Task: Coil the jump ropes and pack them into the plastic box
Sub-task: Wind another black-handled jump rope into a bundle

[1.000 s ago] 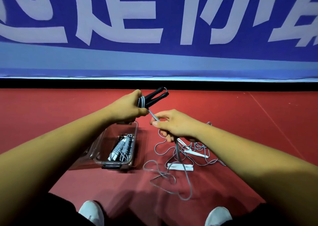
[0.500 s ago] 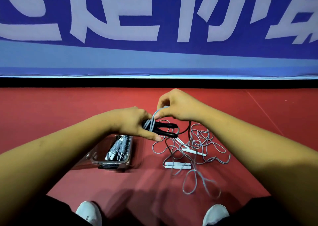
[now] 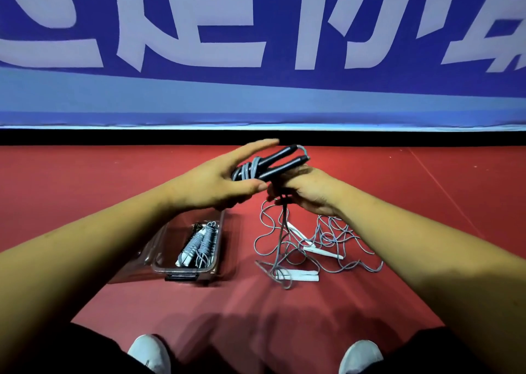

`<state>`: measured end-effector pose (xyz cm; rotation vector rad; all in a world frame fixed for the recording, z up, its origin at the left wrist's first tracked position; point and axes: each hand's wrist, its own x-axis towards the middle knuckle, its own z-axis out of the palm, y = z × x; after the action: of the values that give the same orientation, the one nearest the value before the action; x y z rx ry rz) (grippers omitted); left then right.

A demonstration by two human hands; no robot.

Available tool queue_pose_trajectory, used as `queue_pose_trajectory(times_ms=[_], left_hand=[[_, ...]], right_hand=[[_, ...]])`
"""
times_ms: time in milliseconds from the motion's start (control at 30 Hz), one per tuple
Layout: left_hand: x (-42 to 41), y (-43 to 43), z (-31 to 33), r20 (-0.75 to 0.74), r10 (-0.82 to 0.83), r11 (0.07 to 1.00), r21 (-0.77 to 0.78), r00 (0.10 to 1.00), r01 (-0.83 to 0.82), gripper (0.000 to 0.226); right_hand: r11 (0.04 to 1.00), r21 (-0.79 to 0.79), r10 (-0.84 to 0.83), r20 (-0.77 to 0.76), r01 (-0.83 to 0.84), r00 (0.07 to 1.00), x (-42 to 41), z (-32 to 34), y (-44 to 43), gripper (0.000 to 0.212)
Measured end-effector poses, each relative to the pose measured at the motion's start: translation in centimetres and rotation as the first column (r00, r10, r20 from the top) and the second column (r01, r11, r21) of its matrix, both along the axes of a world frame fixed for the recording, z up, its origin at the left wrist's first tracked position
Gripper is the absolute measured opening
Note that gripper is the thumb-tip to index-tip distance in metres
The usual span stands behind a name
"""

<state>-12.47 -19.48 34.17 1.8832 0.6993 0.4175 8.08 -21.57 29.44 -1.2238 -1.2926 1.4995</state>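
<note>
Starting at the left of the frame, my left hand (image 3: 225,182) has changed its hold: half a second ago it was curled tight over the black handles (image 3: 280,162). Now its fingers are stretched out flat and only the thumb and palm cradle the wound end, so it is spread rather than gripping. Below it, in the lower left of centre, the plastic box (image 3: 159,262) sits on the red floor (image 3: 85,180) with one coiled jump rope (image 3: 199,245) already lying inside.

At centre frame the handles have tipped up again and point toward the upper right, with several grey turns bunched at their base. My right hand (image 3: 310,194), which was above the handles a moment ago, has dropped beneath them and is closed round the trailing cord (image 3: 283,222), which hangs slack to the floor.

I take this as one more wrap completed and the next being set up; much cord remains to wind.

Right of centre, the loose ropes with white handles (image 3: 296,275) lie tangled and unpacked.
</note>
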Motion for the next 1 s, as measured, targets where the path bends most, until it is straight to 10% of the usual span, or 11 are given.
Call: queue_pose_trajectory(times_ms=[167, 367, 533, 733, 1000], left_hand=[[0.1, 0.8, 0.6, 0.006, 0.208, 0.977, 0.05, 0.978, -0.208, 0.019], [-0.8, 2.6, 0.3, -0.146, 0.418, 0.887, 0.278, 0.896, -0.369, 0.03], [-1.6, 3.5, -0.9, -0.431, 0.514, 0.751, 0.644, 0.741, -0.147, 0.035], [0.2, 1.8, -1.4, -0.69, 0.295, 0.776, 0.577, 0.661, 0.255, 0.023], [0.5, 0.4, 0.3, -0.344, 0.01, 0.971, 0.227, 0.939, 0.073, 0.027]], right_hand=[[0.993, -0.055, 0.105, 0.052, -0.102, 0.993, -0.9, -0.2, -0.3, 0.02], [0.997, -0.046, 0.07, 0.272, -0.059, 0.96, -3.5, -0.5, -1.2, 0.01], [0.95, 0.231, -0.001, 0.675, -0.21, 0.738, -4.5, 1.3, -1.0, 0.016], [0.862, 0.346, -0.141, 0.865, -0.369, 0.482, -2.3, 4.0, 0.0, 0.017], [0.962, 0.261, -0.004, 0.295, -0.077, 0.956, 0.6, 4.8, 0.4, 0.012]])
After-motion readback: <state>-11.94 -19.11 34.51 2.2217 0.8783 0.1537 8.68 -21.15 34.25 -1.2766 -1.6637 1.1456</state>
